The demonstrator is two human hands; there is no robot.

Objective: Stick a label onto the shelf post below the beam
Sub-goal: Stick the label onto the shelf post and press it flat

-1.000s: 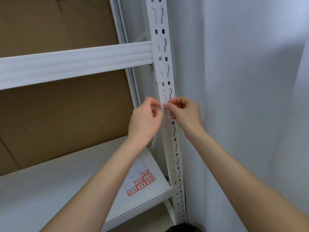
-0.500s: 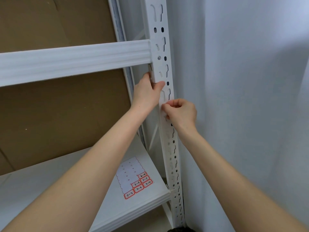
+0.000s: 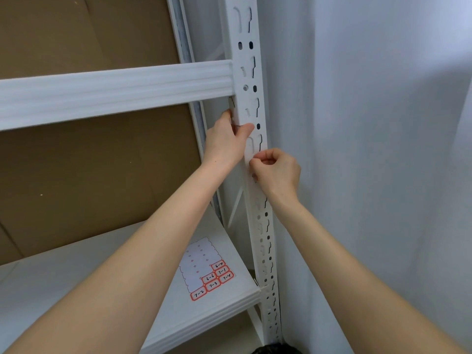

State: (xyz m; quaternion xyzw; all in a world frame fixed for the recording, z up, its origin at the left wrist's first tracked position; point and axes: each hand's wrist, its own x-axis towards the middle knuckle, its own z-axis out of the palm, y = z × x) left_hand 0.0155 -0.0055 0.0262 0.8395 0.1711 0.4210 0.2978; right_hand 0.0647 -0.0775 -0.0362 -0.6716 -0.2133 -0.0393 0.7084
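A white slotted shelf post (image 3: 251, 80) rises at centre, and a white ribbed beam (image 3: 115, 90) joins it from the left. My left hand (image 3: 226, 139) grips the post just below the beam, with the thumb across its front face. My right hand (image 3: 275, 169) is curled against the post a little lower, fingertips pinched at its front face. The label itself is hidden under those fingers.
A label sheet (image 3: 207, 269) with several red-bordered stickers lies on the white shelf board (image 3: 76, 290) below. Brown cardboard (image 3: 89, 175) backs the shelf. A pale wall (image 3: 370, 149) stands directly right of the post.
My left hand has let go of the label, risen and taken hold of the post under the beam. My right hand stays pinched at the post's front.
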